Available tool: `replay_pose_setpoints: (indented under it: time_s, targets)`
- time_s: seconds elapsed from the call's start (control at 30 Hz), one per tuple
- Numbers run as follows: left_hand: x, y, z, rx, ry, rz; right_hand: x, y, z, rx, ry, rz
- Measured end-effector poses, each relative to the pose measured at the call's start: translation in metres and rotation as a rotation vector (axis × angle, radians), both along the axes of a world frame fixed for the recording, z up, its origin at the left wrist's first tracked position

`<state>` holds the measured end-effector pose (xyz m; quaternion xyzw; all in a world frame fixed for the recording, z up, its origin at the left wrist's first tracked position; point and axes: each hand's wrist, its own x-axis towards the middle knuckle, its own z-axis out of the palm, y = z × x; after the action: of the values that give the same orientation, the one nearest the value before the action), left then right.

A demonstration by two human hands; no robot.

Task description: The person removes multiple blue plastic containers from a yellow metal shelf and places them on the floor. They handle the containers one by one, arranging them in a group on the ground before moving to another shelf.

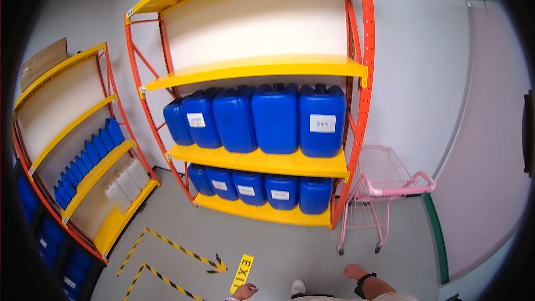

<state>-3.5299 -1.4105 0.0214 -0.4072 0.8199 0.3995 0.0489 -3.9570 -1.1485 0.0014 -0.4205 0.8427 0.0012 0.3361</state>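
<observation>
My left hand hangs low at the bottom edge, its fingers loosely curled in, with nothing seen in it. In the picture it overlaps the lower end of a yellow floor sign. My right hand is held to the right of my white shoe, closed in a loose fist, a black band on the wrist. Neither hand touches anything. Ahead stands an orange and yellow rack with blue jerrycans on two shelves, some bearing white labels.
A pink shopping cart stands right of the rack. A second rack on the left holds blue and white jugs and a cardboard box on top. Black-yellow tape forms an arrow on the grey floor.
</observation>
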Motion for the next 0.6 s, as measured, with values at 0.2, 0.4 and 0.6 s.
replay_pose_setpoints:
  time_s: [0.2, 0.4, 0.6]
  targets:
    - [-0.105, -0.093, 0.043, 0.029, 0.009, 0.009, -0.081, -0.139, 0.045, -0.273, 0.138, 0.140]
    - [-0.191, -0.184, 0.053, 0.092, 0.226, -0.095, -0.139, -0.281, 0.178, -0.781, 0.086, -0.056]
    - [-0.318, -0.314, 0.115, 0.067, 0.520, -0.272, -0.210, -0.402, 0.357, -1.052, 0.287, -0.119]
